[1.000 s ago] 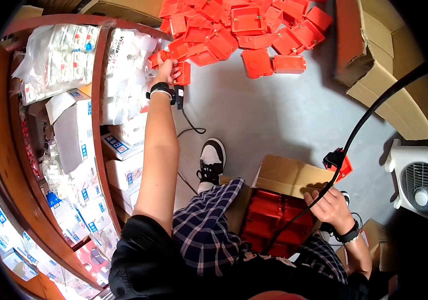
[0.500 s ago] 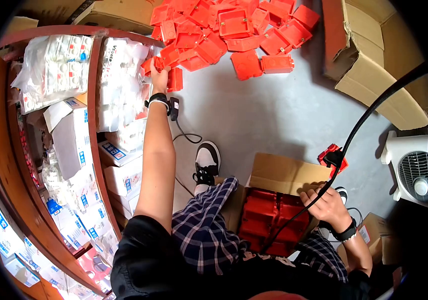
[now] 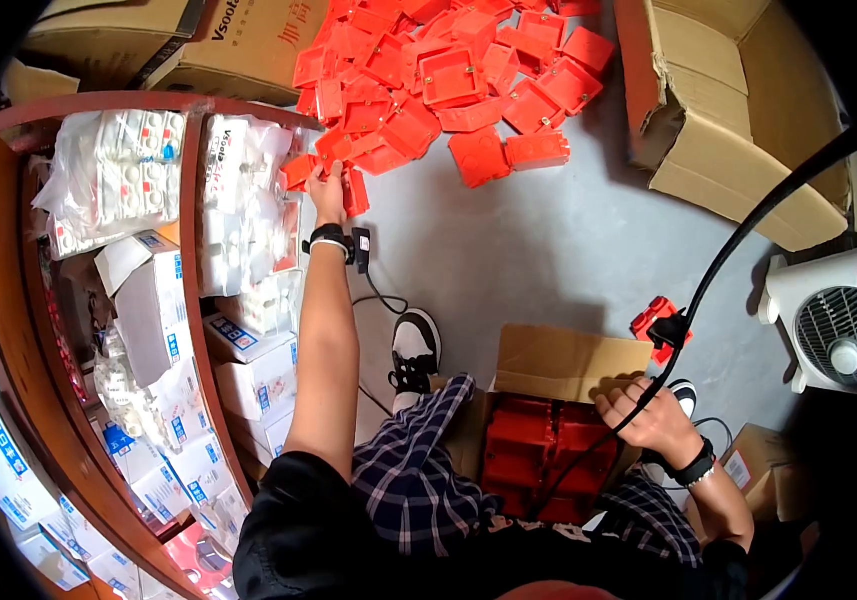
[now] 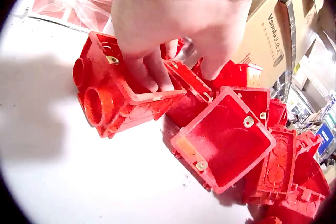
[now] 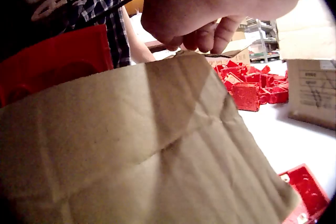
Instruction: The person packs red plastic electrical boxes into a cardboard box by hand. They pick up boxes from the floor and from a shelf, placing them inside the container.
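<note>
My left hand (image 3: 327,195) reaches to the near left edge of a pile of red plastic electrical junction boxes (image 3: 451,78). In the left wrist view its fingers dip inside one open junction box (image 4: 123,103) with round side spouts and grip its wall. The thumb lies on the far side, against a neighbouring box. My right hand (image 3: 656,415) holds the upright flap (image 3: 568,360) of a carton between my legs, fingers curled over its top edge. Rows of red junction boxes (image 3: 518,440) fill that carton.
A shelf (image 3: 191,190) with bagged switches and white cartons stands at left. An empty cardboard box (image 3: 713,160) lies at upper right, above a white fan heater (image 3: 828,335). One loose red box (image 3: 654,325) sits beyond my right hand. A black cable (image 3: 738,245) crosses the view.
The head view has tilted, so the pile and shelf sit lower in it. My left hand stays among the boxes at the pile's edge; my right hand keeps its hold on the flap.
</note>
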Demonstrator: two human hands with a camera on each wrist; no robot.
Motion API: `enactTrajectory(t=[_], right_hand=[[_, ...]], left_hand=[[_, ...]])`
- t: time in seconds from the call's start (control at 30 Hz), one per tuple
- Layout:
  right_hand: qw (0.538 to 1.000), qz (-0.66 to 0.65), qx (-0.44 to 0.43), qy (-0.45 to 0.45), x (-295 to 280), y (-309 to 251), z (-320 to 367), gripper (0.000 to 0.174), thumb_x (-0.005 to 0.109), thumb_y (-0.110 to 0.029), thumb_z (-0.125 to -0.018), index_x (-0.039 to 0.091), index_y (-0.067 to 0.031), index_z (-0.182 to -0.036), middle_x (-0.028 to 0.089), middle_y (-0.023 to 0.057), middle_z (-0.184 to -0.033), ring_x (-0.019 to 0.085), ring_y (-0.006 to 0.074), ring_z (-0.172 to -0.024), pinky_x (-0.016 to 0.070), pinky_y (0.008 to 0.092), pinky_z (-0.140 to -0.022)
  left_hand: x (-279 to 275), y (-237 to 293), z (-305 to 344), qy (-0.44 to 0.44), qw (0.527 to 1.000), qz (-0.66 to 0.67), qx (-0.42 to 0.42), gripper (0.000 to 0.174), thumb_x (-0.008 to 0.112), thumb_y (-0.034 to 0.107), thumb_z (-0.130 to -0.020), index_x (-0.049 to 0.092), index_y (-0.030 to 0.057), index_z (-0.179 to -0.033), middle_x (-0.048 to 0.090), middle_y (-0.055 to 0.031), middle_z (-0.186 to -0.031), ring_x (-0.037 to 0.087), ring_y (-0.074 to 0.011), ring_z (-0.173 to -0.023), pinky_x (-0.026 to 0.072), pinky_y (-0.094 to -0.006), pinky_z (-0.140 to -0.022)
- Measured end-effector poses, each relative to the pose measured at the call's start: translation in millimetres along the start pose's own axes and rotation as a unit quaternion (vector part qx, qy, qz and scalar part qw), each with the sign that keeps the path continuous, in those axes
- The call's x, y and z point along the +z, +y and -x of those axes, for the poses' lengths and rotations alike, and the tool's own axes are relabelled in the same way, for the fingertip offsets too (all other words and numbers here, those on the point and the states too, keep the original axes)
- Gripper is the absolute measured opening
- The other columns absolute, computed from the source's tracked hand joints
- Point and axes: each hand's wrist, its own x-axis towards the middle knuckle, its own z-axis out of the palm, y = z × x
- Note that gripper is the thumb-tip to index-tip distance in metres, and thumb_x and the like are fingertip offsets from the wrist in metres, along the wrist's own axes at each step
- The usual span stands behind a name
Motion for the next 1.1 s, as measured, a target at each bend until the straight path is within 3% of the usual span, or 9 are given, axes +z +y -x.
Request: enactTrajectory(t=[0.07,0.13,0.17,0.43,0.5,0.6,0.8,1.0,1.1], right_hand=[[1.000,-0.002,0.002,-0.007,-2.3,-0.8,-0.3,0.020,0.067,-0.004,-0.073,0.064,-0.0062,-0.093,0.057,0.0005,-0.074,0.060,0.0147,-0.068,0.0498,0.0282,-0.062],[1.000,-0.004,0.004,-0.012,-1.9,-1.4,0.4,0.020,0.067,-0.004,-0.073,0.064,-0.0062,-0.092,0.058,0.0005,-0.074,0.060,0.0147,-0.068,0.0497,0.0279,-0.062],[1.000,-0.004,0.003,-0.020,-1.8,-1.5,1.3,0.020,0.066,-0.004,-0.073,0.065,-0.0062,-0.092,0.059,0.0007,-0.075,0.060,0.0148,-0.069,0.0499,0.0281,-0.063],[1.000,-0.013,-0.001,-0.026,-0.1,-1.3,-2.4,0.019,0.065,-0.005,-0.073,0.064,-0.0053,-0.092,0.062,0.0024,-0.081,0.061,0.0165,-0.074,0.0515,0.0300,-0.069],[0.999,0.014,-0.001,-0.045,0.1,-1.5,-2.4,0.020,0.063,-0.008,-0.077,0.063,-0.0101,-0.096,0.056,-0.0025,-0.081,0.058,0.0120,-0.079,0.0491,0.0262,-0.072],[0.999,0.010,-0.005,-0.033,1.2,-1.5,-2.8,0.020,0.063,-0.008,-0.076,0.063,-0.0097,-0.095,0.056,-0.0016,-0.081,0.058,0.0123,-0.078,0.0491,0.0262,-0.072],[0.999,0.035,0.010,-0.005,-1.5,0.2,-5.8,0.019,0.064,-0.009,-0.075,0.063,-0.0092,-0.094,0.059,0.0001,-0.085,0.058,0.0139,-0.078,0.0496,0.0262,-0.072],[0.999,0.032,0.032,0.010,-11.4,16.5,-3.9,0.017,0.065,-0.007,-0.072,0.065,-0.0076,-0.089,0.061,0.0024,-0.086,0.060,0.0165,-0.080,0.0522,0.0292,-0.071],[0.995,-0.003,0.096,0.031,-6.9,44.3,5.1,0.023,0.067,-0.003,-0.067,0.066,-0.0039,-0.090,0.063,0.0057,-0.088,0.061,0.0219,-0.077,0.0530,0.0330,-0.071]], left_hand=[[1.0,-1.1,9.5,0.033,0.997,-0.053,0.035,0.063,0.073,0.021,-0.087,0.042,-0.0084,-0.133,0.065,-0.0103,-0.100,0.064,-0.0163,-0.073,0.0540,-0.0273,-0.066],[2.9,4.9,30.9,0.057,0.968,-0.230,0.085,0.080,0.082,0.032,-0.076,0.043,-0.0087,-0.132,0.040,-0.0209,-0.133,0.049,-0.0278,-0.116,0.0431,-0.0376,-0.100],[4.2,7.1,38.3,0.035,0.980,-0.184,0.070,0.087,0.085,0.036,-0.071,0.043,-0.0091,-0.132,0.029,-0.0216,-0.139,0.036,-0.0304,-0.127,0.0339,-0.0385,-0.108],[24.7,10.0,80.5,0.103,0.957,-0.264,0.062,0.083,0.084,0.028,-0.067,0.045,-0.0057,-0.132,0.036,-0.0209,-0.135,0.045,-0.0327,-0.121,0.0397,-0.0388,-0.104],[28.9,12.0,87.3,0.119,0.946,-0.296,0.054,0.081,0.083,0.025,-0.067,0.045,-0.0041,-0.132,0.037,-0.0208,-0.135,0.046,-0.0339,-0.121,0.0402,-0.0392,-0.103],[31.9,13.6,93.5,0.132,0.940,-0.315,0.018,0.074,0.079,0.022,-0.070,0.047,-0.0015,-0.132,0.040,-0.0203,-0.134,0.048,-0.0357,-0.121,0.0408,-0.0403,-0.103],[18.8,-8.8,91.5,0.171,0.932,-0.303,0.106,0.052,0.067,0.015,-0.078,0.053,-0.0040,-0.125,0.047,-0.0253,-0.127,0.049,-0.0386,-0.118,0.0406,-0.0421,-0.102],[-2.0,-18.7,92.2,0.186,0.937,-0.261,0.137,0.041,0.070,0.011,-0.080,0.060,-0.0043,-0.116,0.055,-0.0208,-0.123,0.053,-0.0315,-0.115,0.0407,-0.0383,-0.103],[-6.6,-22.0,97.3,0.179,0.952,-0.212,0.132,0.039,0.066,0.006,-0.080,0.059,-0.0026,-0.118,0.056,-0.0183,-0.117,0.058,-0.0287,-0.104,0.0468,-0.0371,-0.094]])
